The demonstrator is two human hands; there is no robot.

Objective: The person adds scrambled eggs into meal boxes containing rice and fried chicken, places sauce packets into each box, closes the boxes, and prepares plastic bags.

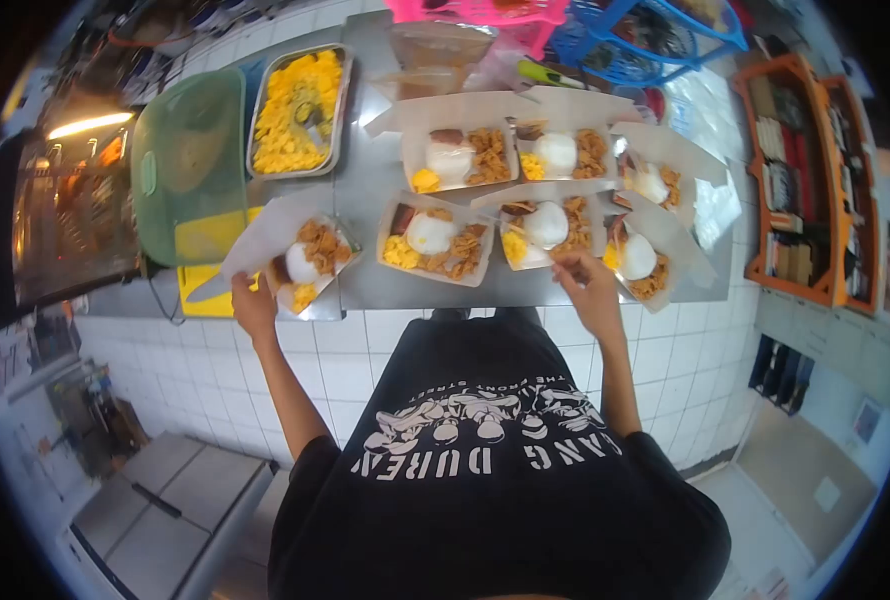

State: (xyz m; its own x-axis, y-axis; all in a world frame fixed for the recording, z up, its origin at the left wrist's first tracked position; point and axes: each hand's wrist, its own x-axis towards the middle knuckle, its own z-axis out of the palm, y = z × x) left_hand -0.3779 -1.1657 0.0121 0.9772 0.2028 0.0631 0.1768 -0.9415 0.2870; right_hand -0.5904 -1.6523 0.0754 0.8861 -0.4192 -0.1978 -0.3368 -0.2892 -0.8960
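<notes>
My left hand [253,303] is at the near left side of an open paper food box [317,312], its fingers closed on the box's edge. White rice, fried brown pieces and yellow scrambled egg fill that box. My right hand [589,288] has its fingertips pinched at the near right corner of another open paper food box [527,262]. Right of that hand is a tilted food box [655,298] with its lid spread out. Between my hands stands one more filled box [433,270]. Several similar boxes form a row behind, including a box [465,184].
A metal tray [340,150] of scrambled egg with a utensil in it sits at the back left. Beside it are a green translucent container [187,160] and a yellow board [200,300]. Pink [475,10] and blue baskets [655,70] stand behind; an orange shelf [755,180] is at right.
</notes>
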